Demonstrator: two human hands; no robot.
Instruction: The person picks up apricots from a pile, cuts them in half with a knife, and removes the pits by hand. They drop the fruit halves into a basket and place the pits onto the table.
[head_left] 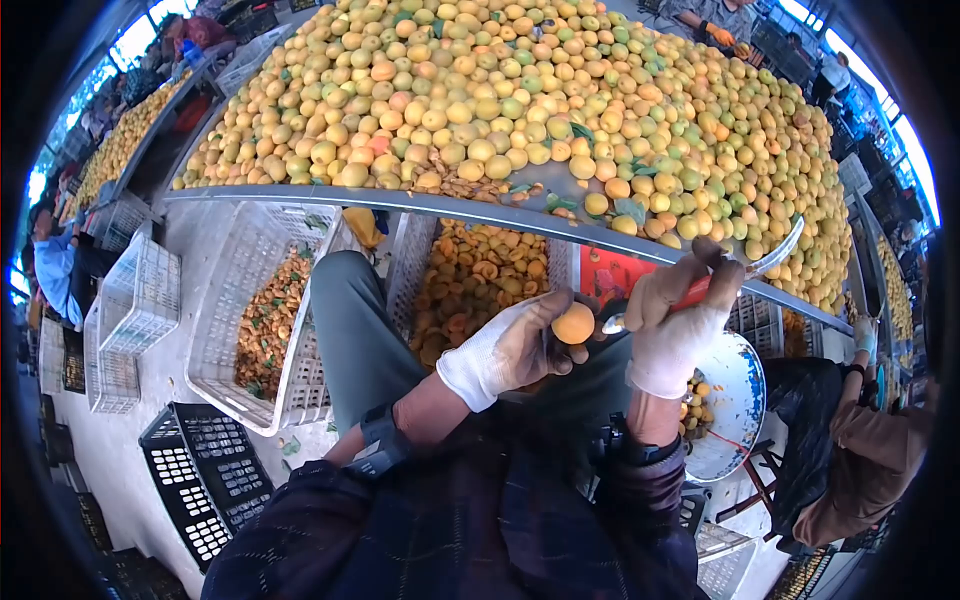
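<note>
My left hand (518, 340), in a white glove with dark, stained fingers, holds an orange-yellow fruit (573, 324) between thumb and fingers. To its right, my right hand (680, 318), also gloved, is closed round the red handle of a tool (693, 293). A curved metal blade (782, 247) sticks out at the tool's upper right, and a small metal tip (614, 324) shows at the other side, close to the fruit but apart from it. Below the hands, a crate of cut fruit (480, 275) stands partly hidden by my left hand.
A large heap of fruit (430, 95) lies on a table with a metal edge (450, 207). A white crate of scraps (215, 330) and black crates (205, 470) stand left. A metal basin (735, 390) is at right, beside a seated person (870, 440). Other people sit farther off.
</note>
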